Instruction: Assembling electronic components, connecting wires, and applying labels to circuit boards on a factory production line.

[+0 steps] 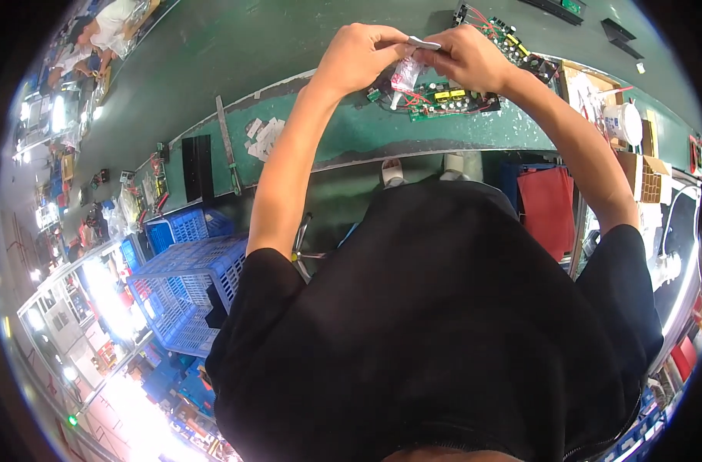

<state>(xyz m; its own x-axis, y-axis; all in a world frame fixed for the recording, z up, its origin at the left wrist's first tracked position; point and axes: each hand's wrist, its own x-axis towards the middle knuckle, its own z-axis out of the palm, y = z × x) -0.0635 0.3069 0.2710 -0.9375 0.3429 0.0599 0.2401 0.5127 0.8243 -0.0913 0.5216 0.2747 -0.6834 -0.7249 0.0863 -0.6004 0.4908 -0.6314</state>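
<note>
A white squeeze tube with red print hangs nozzle-down over the bench, its flat grey tail end folded or rolled at the top. My left hand pinches one side of that tail between thumb and fingers. On the other side my right hand grips it too, fingers curled. Just below the nozzle lies a green circuit board with yellow parts and red wires. More boards sit beyond my right hand, partly hidden by it.
White paper slips, a metal strip and a black panel lie on the green bench to the left. At right stand a white tub and a cardboard box. Blue crates are stacked at lower left.
</note>
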